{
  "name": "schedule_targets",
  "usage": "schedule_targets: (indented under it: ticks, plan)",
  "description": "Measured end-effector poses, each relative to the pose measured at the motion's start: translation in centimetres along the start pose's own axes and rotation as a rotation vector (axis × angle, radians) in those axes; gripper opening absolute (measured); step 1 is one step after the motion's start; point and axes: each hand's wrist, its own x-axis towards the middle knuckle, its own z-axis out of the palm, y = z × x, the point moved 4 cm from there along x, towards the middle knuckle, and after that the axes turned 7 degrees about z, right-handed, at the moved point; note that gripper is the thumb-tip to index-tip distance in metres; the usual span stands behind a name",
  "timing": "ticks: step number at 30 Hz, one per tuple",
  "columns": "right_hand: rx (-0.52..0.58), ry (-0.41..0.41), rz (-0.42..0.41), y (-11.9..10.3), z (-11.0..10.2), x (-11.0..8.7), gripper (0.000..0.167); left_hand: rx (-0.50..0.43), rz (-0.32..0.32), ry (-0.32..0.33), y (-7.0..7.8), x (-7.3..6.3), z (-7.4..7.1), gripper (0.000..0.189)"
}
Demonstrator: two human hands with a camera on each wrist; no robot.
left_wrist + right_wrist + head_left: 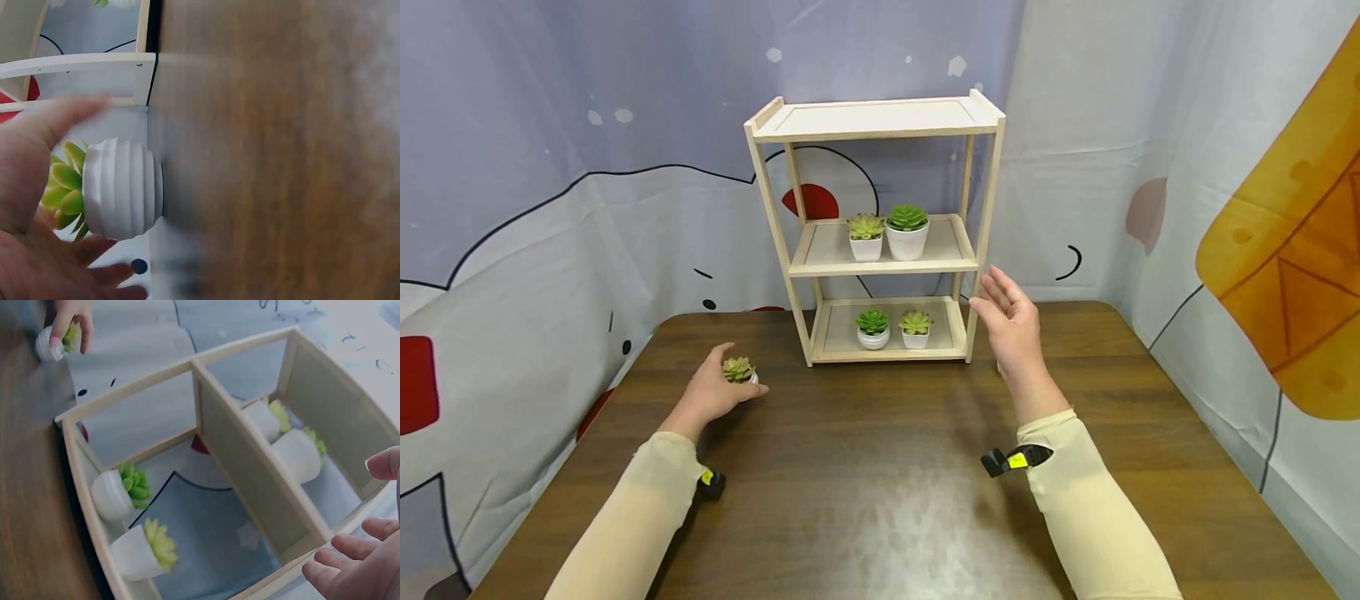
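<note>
The left hand (709, 389) has its fingers spread around a yellow-green succulent (65, 194) in a ribbed white pot (122, 190), near the left edge of the worktop (865, 467), which extends rightward past the three-tier wooden shelf (883, 269). The right hand (1017, 337), fingers extended, hovers beside it.

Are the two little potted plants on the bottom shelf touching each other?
Apart. The head view shows a clear gap, with the bottom shelf visible between the round white pot and the square white pot.
</note>
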Motion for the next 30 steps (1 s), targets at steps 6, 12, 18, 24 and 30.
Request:
schedule_targets:
  ticks: [6, 12, 18, 24, 30]
  plan:
    - [0.023, -0.026, -0.064, -1.6, 0.8, -0.7, 0.055, -0.010, 0.057, 0.137, 1.4, -0.5, -0.9, 0.116]
    - [0.002, -0.044, -0.114, -3.3, 1.5, -1.4, 0.063, -0.142, 0.169, 0.283, 5.1, -0.7, -2.0, 0.084]
    - [-0.080, -0.084, -0.102, -4.8, 2.3, -0.5, 0.073, -0.347, 0.245, 0.339, 8.0, -0.6, -2.2, 0.069]
    - [-0.167, -0.141, -0.090, -7.2, 4.0, 1.6, 0.083, -0.535, 0.248, 0.392, 10.2, -0.2, -2.0, 0.061]
    - [-0.373, -0.180, -0.037, -9.1, 5.7, 4.2, 0.095, -0.656, 0.227, 0.422, 12.0, 0.8, -1.2, 0.054]
